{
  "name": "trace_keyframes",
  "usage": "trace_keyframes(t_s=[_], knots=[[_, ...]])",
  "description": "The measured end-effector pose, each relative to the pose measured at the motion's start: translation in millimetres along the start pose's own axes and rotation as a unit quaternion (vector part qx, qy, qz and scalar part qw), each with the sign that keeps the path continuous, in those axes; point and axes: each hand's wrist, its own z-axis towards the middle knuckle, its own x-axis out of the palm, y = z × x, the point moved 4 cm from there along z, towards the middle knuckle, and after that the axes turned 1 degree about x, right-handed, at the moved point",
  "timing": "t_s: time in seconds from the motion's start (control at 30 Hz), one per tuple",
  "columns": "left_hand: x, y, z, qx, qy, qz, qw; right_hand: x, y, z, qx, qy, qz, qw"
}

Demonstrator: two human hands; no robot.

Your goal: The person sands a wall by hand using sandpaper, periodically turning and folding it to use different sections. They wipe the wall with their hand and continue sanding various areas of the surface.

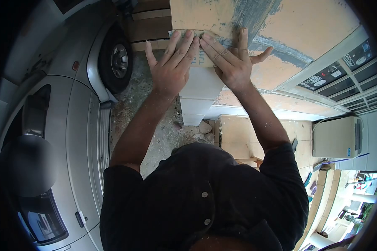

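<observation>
A sheet of sandpaper [204, 59], its printed tan back facing me, lies against the patched wall [209, 14] near its corner. The fingers of my left hand [171, 62] press on the left part of the sheet, the little finger sticking out to the side. My right hand [234, 67] holds the right part the same way, with two fingers spread off onto the wall. The fingertips of both hands almost meet in the middle. Both thumbs are hidden. Grey smears of filler mark the peach paint around the sheet.
A silver car [81, 138] with a black wheel [118, 62] stands close on the left. Rubble [205, 126] lies on the floor below the wall's corner. To the right are a paned window [343, 79], a pale box-shaped unit [337, 136] and tiled steps [322, 192].
</observation>
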Motion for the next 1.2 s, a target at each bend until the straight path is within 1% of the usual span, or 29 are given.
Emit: trace_keyframes(t_s=[0.07, 0.13, 0.23, 0.27, 0.33, 0.37, 0.43, 0.47, 0.53, 0.57, 0.63, 0.67, 0.7, 0.77, 0.83, 0.9, 0.97, 1.03, 1.1, 1.17, 1.2], knots=[[-6, 1, 4, 0.021, -0.002, 0.018, 1.000, -2, -2, 3, 0.019, -0.008, 0.004, 1.000], [-10, 2, 4, 0.029, 0.022, 0.019, 0.999, 4, -8, -1, 0.037, 0.063, 0.019, 0.997], [-5, -4, -2, 0.049, 0.044, -0.001, 0.998, 5, -11, -16, 0.031, 0.065, 0.026, 0.997], [0, -4, -4, 0.051, 0.039, 0.003, 0.998, 6, -11, -15, 0.030, 0.059, 0.025, 0.998], [2, -9, -2, 0.058, 0.006, -0.004, 0.998, -6, -7, -9, -0.005, -0.050, -0.007, 0.999], [4, -7, 0, 0.058, 0.007, -0.003, 0.998, -8, -8, -3, -0.006, -0.050, -0.006, 0.999], [-9, -4, 30, 0.057, 0.010, 0.013, 0.998, -17, -14, 25, -0.010, -0.058, -0.019, 0.998], [-7, -3, 32, 0.060, 0.011, 0.012, 0.998, -17, -19, 29, -0.008, -0.058, -0.020, 0.998], [-6, 1, 36, 0.057, 0.006, -0.027, 0.998, -17, -26, 33, -0.046, -0.087, 0.014, 0.995], [-5, 5, 33, 0.062, 0.003, -0.027, 0.998, -17, -25, 28, -0.044, -0.091, 0.011, 0.995], [-1, 8, 16, 0.086, 0.015, -0.017, 0.996, -12, -19, 3, -0.044, -0.044, 0.019, 0.998], [0, 8, 11, 0.082, 0.012, -0.011, 0.997, -6, -15, -4, -0.023, -0.036, 0.007, 0.999], [0, 8, 10, 0.081, 0.015, -0.015, 0.996, -5, -13, -5, -0.021, -0.030, 0.006, 0.999], [-4, 12, 16, 0.099, -0.005, 0.007, 0.995, -3, -13, -1, 0.011, -0.039, 0.008, 0.999], [-9, 24, 30, 0.109, -0.020, 0.010, 0.994, -2, -15, 15, 0.008, -0.043, 0.015, 0.999], [-14, 32, 36, 0.155, -0.037, -0.002, 0.987, -6, -16, 15, 0.010, -0.039, 0.019, 0.999], [-13, 30, 29, 0.149, -0.037, -0.012, 0.988, -8, -18, 12, -0.008, -0.004, 0.020, 1.000], [-7, 28, 10, 0.137, -0.021, -0.038, 0.990, -4, -16, -3, -0.013, -0.001, 0.021, 1.000], [-5, 30, 7, 0.137, -0.020, -0.024, 0.990, 0, -12, -5, -0.018, 0.002, 0.025, 1.000], [-6, 31, 10, 0.161, -0.043, -0.018, 0.986, -2, -8, 0, 0.012, 0.006, 0.058, 0.998], [-6, 30, 9, 0.158, -0.046, -0.016, 0.986, -4, -4, 5, 0.008, 0.005, 0.058, 0.998]])
